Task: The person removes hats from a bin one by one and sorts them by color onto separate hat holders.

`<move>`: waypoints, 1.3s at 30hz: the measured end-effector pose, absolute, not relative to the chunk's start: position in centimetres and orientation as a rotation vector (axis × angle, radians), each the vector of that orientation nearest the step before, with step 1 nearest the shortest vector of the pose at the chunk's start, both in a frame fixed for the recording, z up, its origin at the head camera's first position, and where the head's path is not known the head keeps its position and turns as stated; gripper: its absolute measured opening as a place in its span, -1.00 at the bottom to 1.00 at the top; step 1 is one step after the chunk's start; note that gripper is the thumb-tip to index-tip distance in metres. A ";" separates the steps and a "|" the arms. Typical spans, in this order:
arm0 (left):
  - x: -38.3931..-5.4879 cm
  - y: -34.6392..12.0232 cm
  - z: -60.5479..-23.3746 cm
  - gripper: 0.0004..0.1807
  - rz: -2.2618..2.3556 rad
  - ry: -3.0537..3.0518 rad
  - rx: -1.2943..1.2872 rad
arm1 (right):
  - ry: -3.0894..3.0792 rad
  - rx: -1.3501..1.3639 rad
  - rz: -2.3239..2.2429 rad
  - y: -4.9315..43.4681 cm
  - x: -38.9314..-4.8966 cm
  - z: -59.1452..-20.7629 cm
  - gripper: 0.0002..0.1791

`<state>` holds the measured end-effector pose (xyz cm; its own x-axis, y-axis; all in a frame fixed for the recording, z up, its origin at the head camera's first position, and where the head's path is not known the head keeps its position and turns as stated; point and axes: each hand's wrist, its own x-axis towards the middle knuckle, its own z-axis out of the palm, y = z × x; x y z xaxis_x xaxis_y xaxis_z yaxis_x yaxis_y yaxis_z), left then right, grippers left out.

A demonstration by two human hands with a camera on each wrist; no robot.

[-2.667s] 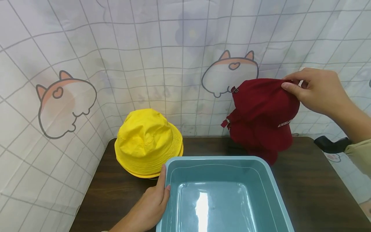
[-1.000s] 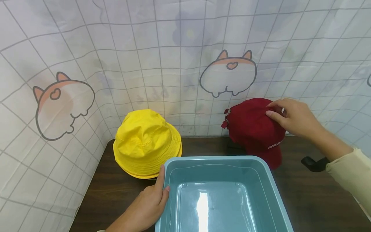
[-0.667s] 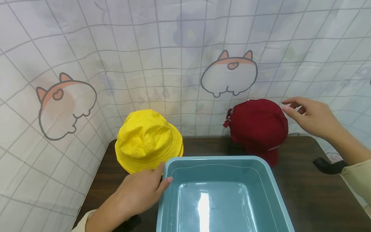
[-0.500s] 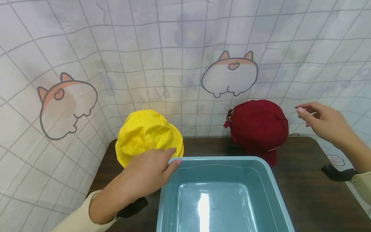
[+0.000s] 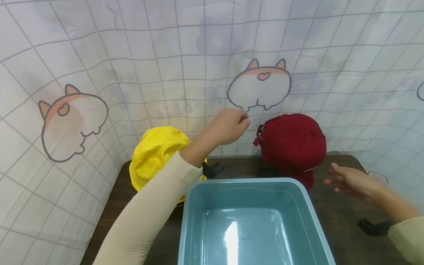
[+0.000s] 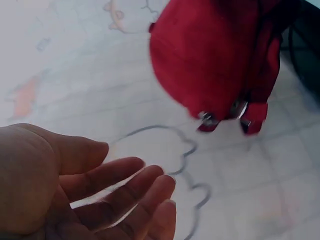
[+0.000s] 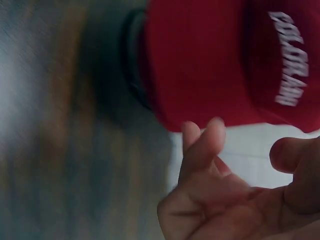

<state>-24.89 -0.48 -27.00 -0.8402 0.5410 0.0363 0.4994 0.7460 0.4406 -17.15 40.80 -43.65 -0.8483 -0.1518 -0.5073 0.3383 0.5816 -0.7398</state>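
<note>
Dark red baseball caps (image 5: 291, 141), stacked, stand at the back right of the table; white lettering (image 7: 290, 60) shows on the front in the right wrist view. My left hand (image 5: 230, 125) is in the air left of them, its fingers loosely bent and holding nothing. The left wrist view shows the buckles (image 6: 207, 119) of the cap straps beyond that hand. To the right of the caps, my right hand (image 5: 356, 182) is low over the table with its fingers spread and nothing between them. In the right wrist view, its fingers overlap the lower edge of the cap brim (image 7: 200, 65).
A blue-grey plastic tub (image 5: 243, 181) with a bare bottom stands at the front middle. Yellow bucket hats (image 5: 155, 147) sit at the back left, partly hidden by my left sleeve (image 5: 149, 209). A gridded cloth (image 5: 159, 44) hangs behind the dark wooden table (image 5: 334, 221).
The right hand set the upper red cap down on the stack, let go, and moved off right, then lower. My left hand left the tub's rim and reached across toward the red caps.
</note>
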 end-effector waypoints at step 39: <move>-29.5 5.7 -34.1 -0.63 0.471 2.844 0.520 | 2.086 0.344 -1.533 38.3 -17.8 -50.0 -0.13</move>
